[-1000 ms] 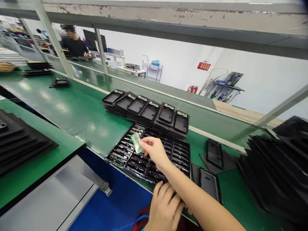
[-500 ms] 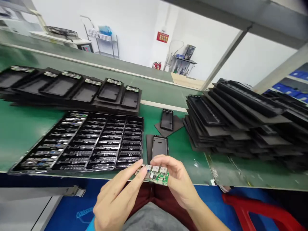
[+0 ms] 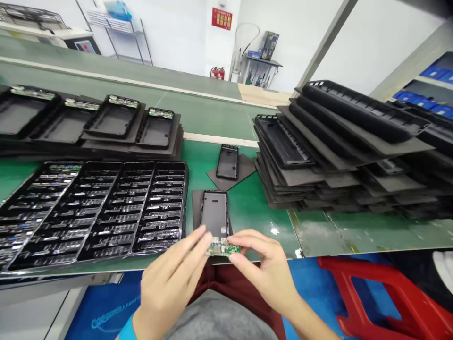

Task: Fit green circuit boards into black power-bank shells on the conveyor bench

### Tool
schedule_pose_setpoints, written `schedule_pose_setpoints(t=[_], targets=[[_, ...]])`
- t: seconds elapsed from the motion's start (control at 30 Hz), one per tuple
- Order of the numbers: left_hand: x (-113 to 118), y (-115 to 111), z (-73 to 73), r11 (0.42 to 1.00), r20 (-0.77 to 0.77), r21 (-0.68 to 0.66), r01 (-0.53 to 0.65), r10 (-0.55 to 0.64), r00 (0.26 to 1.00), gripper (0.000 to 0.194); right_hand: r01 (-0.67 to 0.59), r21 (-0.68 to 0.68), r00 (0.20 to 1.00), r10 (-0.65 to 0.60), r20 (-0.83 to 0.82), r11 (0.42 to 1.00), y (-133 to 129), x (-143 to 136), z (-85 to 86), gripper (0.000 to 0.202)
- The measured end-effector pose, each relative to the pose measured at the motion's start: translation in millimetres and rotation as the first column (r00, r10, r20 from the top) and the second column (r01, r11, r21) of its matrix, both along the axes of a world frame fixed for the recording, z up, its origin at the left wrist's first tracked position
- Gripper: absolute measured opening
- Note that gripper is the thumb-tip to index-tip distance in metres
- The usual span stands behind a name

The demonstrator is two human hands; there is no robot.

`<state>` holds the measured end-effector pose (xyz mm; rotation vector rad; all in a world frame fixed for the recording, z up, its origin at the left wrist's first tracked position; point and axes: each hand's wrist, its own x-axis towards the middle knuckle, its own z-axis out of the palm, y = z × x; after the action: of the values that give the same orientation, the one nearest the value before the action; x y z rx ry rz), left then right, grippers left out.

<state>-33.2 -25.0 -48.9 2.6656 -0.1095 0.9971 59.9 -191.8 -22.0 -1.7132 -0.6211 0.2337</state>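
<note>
A small green circuit board (image 3: 223, 249) with metal connectors is held between both hands at the near edge of the bench. My left hand (image 3: 173, 276) is closed on the board's left end, the fingers lying over it. At the right end, my right hand (image 3: 264, 264) pinches the board between thumb and fingers. Just beyond the board lies a black plastic case shell (image 3: 214, 212), open side up, on a dark foam sheet (image 3: 197, 208). Farther back, another black shell (image 3: 227, 163) rests on a turned foam sheet (image 3: 247, 170).
At left is a black compartment tray (image 3: 129, 208) with boards in its left column. Behind it, shells fitted with boards (image 3: 155, 127) lie on stacked foam sheets. A tall pile of shells and foam sheets (image 3: 318, 165) stands at right. A red stool (image 3: 375, 293) is below the bench's right side.
My view has swung to the right, so the bench items sit farther left. The board has tilted, showing its connectors less openly, and my right fingers have shifted to a pinch on its end.
</note>
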Motion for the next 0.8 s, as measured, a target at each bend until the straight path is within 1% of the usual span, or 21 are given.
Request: schedule_pose_setpoints(t=[0.07,0.13,0.27,0.33,0.4,0.47,0.53,0.6,0.67,0.73,0.8], targets=[[10.4,-5.7,-5.3,0.991,-0.137,0.017,-0.134,0.135,0.981,0.046,0.063,-0.016,0.998,-0.064,-0.03,0.998,-4.3,8.0,-10.9,0.016],[23.1,-10.7,-7.9,0.975,-0.257,0.078,-0.21,0.224,0.94,0.042,0.121,-0.027,0.992,-0.122,-0.04,0.992,-8.8,16.4,-20.9,0.014],[53.4,-17.3,-4.9,0.946,-0.393,0.135,-0.294,0.324,0.861,0.046,0.175,-0.03,0.984,-0.175,-0.023,0.984,-12.3,29.0,-34.0,0.013],[67.9,-17.0,-2.6,0.93,-0.462,0.145,-0.339,0.366,0.807,0.046,0.181,-0.027,0.983,-0.181,-0.002,0.983,-10.7,32.8,-37.4,0.013],[79.3,-14.0,-1.7,0.921,-0.524,0.136,-0.366,0.38,0.762,0.044,0.185,-0.02,0.983,-0.184,0.022,0.983,-7.9,36.0,-39.5,0.013],[86.2,-10.4,-1.5,0.919,-0.572,0.1,-0.382,0.367,0.733,0.043,0.184,-0.012,0.982,-0.183,0.053,0.983,-4.7,39.1,-40.5,0.013],[88.7,-8.3,-0.4,0.917,-0.608,0.032,-0.398,0.334,0.72,0.042,0.181,-0.003,0.979,-0.18,0.093,0.983,-1.4,42.0,-40.0,0.013],[87.6,-8.7,2.8,0.911,-0.633,-0.071,-0.406,0.273,0.724,0.038,0.176,0.005,0.972,-0.175,0.154,0.984,1.5,44.2,-38.4,0.013],[83.6,-10.7,7.9,0.894,-0.645,-0.206,-0.399,0.182,0.742,0.029,0.167,0.01,0.957,-0.164,0.239,0.986,3.5,45.6,-36.2,0.014],[77.4,-12.8,13.3,0.845,-0.646,-0.362,-0.393,0.076,0.759,0.019,0.152,0.01,0.928,-0.146,0.344,0.988,4.1,46.5,-34.3,0.017],[70.3,-13.8,17.4,0.753,-0.635,-0.522,-0.401,-0.028,0.772,0.014,0.135,0.0,0.885,-0.12,0.451,0.991,3.2,47.3,-32.5,0.02]])
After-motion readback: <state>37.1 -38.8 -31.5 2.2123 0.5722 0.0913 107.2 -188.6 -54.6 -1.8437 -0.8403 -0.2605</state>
